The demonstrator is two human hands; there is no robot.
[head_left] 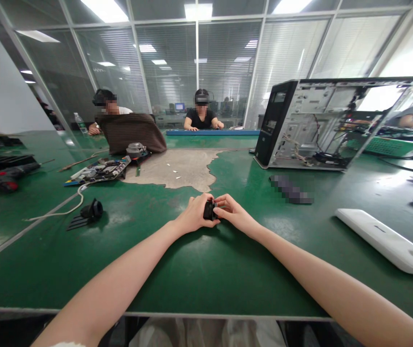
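Note:
My left hand (194,215) and my right hand (234,213) meet over the middle of the green table (199,270). Between them sits a small black part (209,210), gripped by the curled fingers of both hands. The part is mostly hidden by my fingers, so its shape is unclear. Both forearms stretch out from the near table edge.
An open computer case (311,125) lies at the right rear. A white flat panel (387,241) rests at the right. A circuit board (100,171), a black plug with cable (91,211) and a power drill (0,179) lie to the left. Two people sit across the table.

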